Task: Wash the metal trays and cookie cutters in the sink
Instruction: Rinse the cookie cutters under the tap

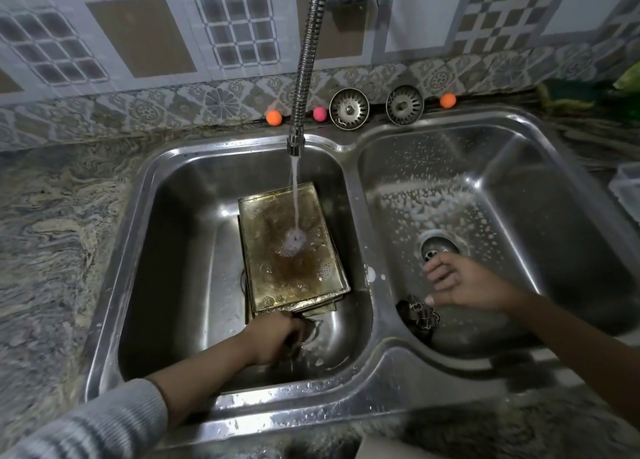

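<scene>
Down in the left basin, the left hand (277, 337) has its fingers curled toward the near edge of the stack of metal trays (291, 247); whether they actually clamp a tray or something dark beneath the hand cannot be told, since the hand hides the contact. The right hand (464, 282) hovers over the right basin with its fingers (437, 268) loosely spread and holding nothing, the fingertips just beside the drain (439, 246). Just below its thumb, cookie cutters (420, 314) lie on the basin floor near the dividing wall.

The trays lie flat in the left basin, stacked slightly askew, the top one stained brown and wet. Water (295, 195) from the flexible metal faucet (308, 63) strikes the top tray and foams there. The double steel sink (367, 365) is set into a marbled desk (52, 236), and soap suds speckle the right basin's walls. Along the back ledge stand two sink strainers (349, 108), two orange balls (274, 117) and a pink ball (320, 113), against a patterned tile wall (145, 35). A grey striped sleeve (104, 424) covers the left forearm.
</scene>
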Tool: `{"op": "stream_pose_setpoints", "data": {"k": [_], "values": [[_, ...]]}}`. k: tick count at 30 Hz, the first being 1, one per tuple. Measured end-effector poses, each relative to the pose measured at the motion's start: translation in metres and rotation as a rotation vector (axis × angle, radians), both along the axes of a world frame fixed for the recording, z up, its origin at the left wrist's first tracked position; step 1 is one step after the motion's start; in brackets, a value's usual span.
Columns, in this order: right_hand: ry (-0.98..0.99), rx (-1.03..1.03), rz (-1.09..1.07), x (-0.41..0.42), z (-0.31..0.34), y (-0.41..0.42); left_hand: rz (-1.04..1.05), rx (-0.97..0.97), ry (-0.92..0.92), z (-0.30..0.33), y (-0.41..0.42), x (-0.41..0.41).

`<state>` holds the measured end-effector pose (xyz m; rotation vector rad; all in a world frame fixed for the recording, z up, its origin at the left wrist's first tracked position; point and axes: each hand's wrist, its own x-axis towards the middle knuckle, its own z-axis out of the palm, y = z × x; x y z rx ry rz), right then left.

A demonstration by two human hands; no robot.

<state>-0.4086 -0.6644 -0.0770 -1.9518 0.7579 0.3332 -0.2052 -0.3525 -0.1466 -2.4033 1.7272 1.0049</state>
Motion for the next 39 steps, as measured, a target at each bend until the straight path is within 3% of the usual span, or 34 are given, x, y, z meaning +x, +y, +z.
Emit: {"op": "stream_pose_setpoints", "data": {"k": [5, 12, 15, 20, 23, 27, 36, 39], "values": [[-0.138, 0.045, -0.052, 0.015, 0.02, 0.008, 0.093, 0.002, 0.058, 0.002, 0.002, 0.0], [-0.206, 0.063, -0.029, 0.027, 0.033, 0.024, 0.096, 0.093, -0.017, 0.005, -0.005, -0.016], [-0.246, 0.081, -0.041, 0.027, 0.037, 0.026, 0.216, -0.054, 0.122, 0.015, -0.005, -0.009], [-0.493, 0.095, -0.091, 0.045, 0.052, 0.044, 0.676, -0.461, 0.625, 0.057, -0.017, -0.002], [-0.551, 0.116, -0.052, 0.067, 0.055, 0.059, 0.861, -0.641, 0.767, 0.08, -0.031, 0.006], [-0.565, 0.17, -0.019, 0.101, 0.057, 0.074, 0.932, -0.782, 0.811, 0.107, -0.05, 0.017], [-0.697, 0.238, -0.418, 0.159, 0.057, 0.086, 1.348, -1.029, 0.634, 0.124, -0.09, 0.036], [-0.698, 0.251, -0.497, 0.166, 0.054, 0.085, 1.392, -1.041, 0.681, 0.125, -0.101, 0.043]]}}
